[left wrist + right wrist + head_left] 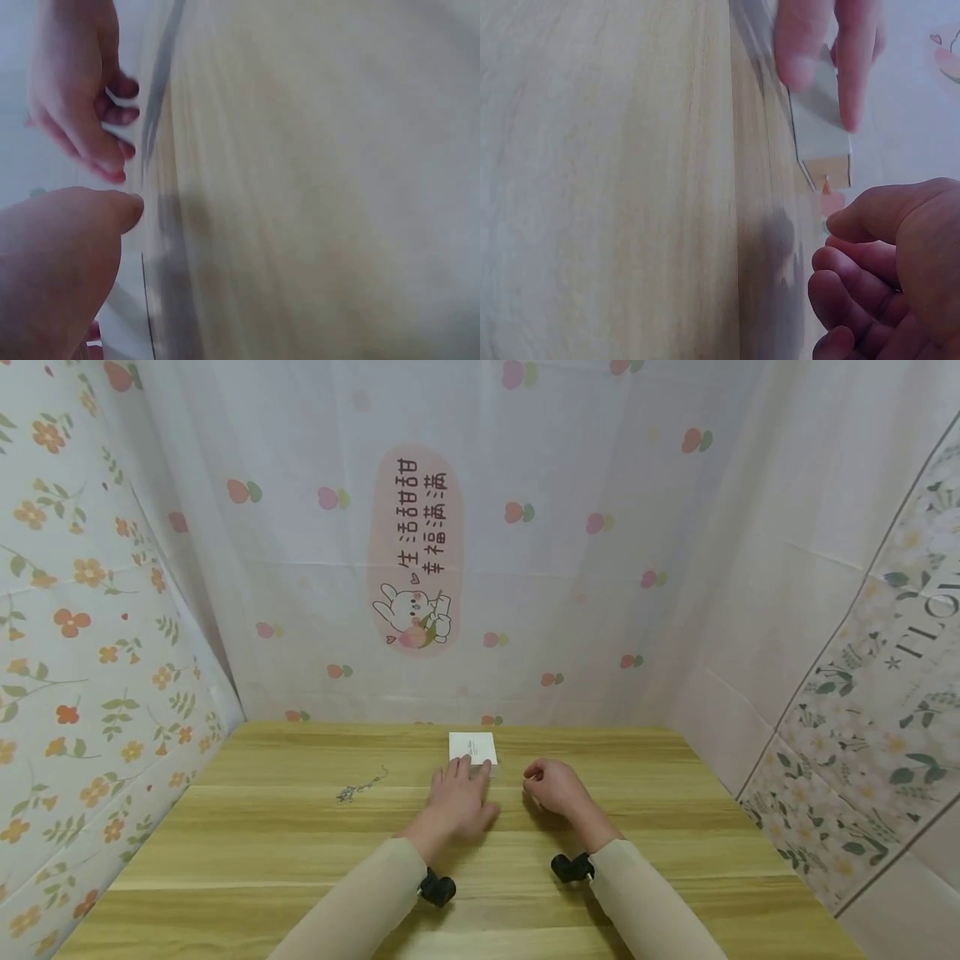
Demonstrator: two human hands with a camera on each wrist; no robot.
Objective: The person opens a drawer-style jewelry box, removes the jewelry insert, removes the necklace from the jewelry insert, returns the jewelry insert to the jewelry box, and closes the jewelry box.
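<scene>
A small white box (472,744) with faint dark print on its lid sits near the table's far edge. My left hand (456,800) reaches to it, with outstretched fingers over its near side and the thumb pointing away to the right. Right of the box, my right hand (557,787) hovers with loosely curled fingers and nothing visible in them. In the right wrist view the box (819,124) shows a tan end face (829,171) with a small tab, facing the right hand (900,277). Whether the left fingers touch the box is hard to tell.
A thin silvery chain (362,788) lies loosely bunched on the wood-grain table (300,860), left of the box. Patterned curtains (585,593) close off the back and both sides. Each wrist carries a black camera mount (437,888).
</scene>
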